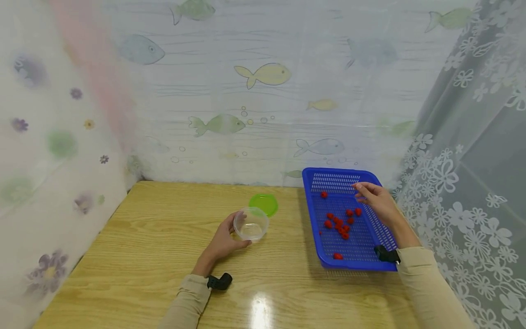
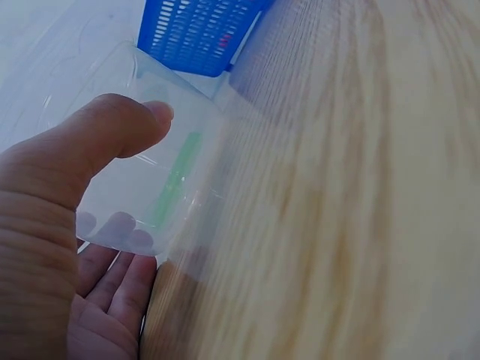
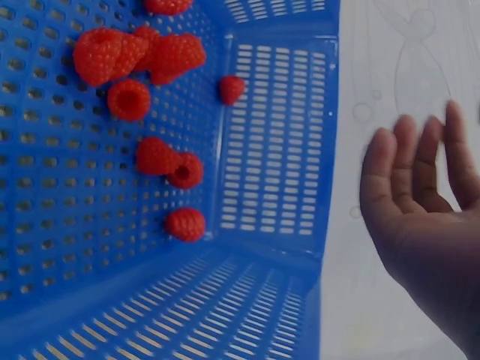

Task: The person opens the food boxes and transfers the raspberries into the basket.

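My left hand (image 1: pixel 223 240) grips a clear round plastic tub (image 1: pixel 250 225) from its left side. Its thumb crosses the near wall, and the other fingers curl round the far side in the left wrist view. No contents show inside the tub. Just behind it lies a green lid (image 1: pixel 265 204) on the table. Over the far right part of a blue basket (image 1: pixel 319 237) hovers my right hand (image 1: pixel 380 203), fingers loosely bent with nothing visible between them. Several raspberries (image 3: pixel 185 224) are scattered on the basket's slotted floor, most of them clustered near its middle.
The wooden table (image 1: pixel 156 233) runs back to a wall sheet (image 1: pixel 263 105) printed with fish. At the right, beside the basket, hangs a sheer flowered curtain (image 1: pixel 472 237). The basket's slotted walls rise round the raspberries.
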{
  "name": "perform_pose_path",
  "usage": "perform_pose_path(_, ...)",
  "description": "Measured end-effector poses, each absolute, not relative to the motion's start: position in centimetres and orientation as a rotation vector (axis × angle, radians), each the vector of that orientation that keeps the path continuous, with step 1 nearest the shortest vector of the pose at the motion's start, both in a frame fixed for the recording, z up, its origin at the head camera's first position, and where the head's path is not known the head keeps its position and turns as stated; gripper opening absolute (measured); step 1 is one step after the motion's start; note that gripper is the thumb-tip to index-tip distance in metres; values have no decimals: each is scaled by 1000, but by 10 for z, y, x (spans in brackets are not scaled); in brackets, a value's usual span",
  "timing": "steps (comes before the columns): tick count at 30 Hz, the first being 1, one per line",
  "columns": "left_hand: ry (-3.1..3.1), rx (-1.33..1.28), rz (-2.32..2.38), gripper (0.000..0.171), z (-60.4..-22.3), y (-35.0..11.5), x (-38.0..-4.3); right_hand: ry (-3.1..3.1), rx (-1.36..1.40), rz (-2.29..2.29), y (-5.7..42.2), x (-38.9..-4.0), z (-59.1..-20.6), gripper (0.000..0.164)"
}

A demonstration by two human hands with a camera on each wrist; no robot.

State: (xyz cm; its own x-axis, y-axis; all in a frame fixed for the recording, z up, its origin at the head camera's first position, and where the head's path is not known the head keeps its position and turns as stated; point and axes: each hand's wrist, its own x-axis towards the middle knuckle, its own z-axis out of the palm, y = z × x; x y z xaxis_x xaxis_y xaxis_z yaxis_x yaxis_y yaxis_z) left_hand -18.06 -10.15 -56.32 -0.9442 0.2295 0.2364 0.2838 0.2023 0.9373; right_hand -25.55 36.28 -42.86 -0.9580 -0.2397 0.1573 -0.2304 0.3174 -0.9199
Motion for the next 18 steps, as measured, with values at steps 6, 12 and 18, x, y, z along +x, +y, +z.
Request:
perform_pose_path(6,-2467,-478,-1850,99,-560,-101,-179,2728,-577,-1344,353,-246,-421,45)
perform_pose_path(12,-2560,-449,-1792,114,-552,-107,-176,2835,-690,-1045,339,-233,-410,42)
perform_pose_path(18,-2692,-515,-1507,113,-526,-138,-174,2886,-697,-936,327,-223,-397,48)
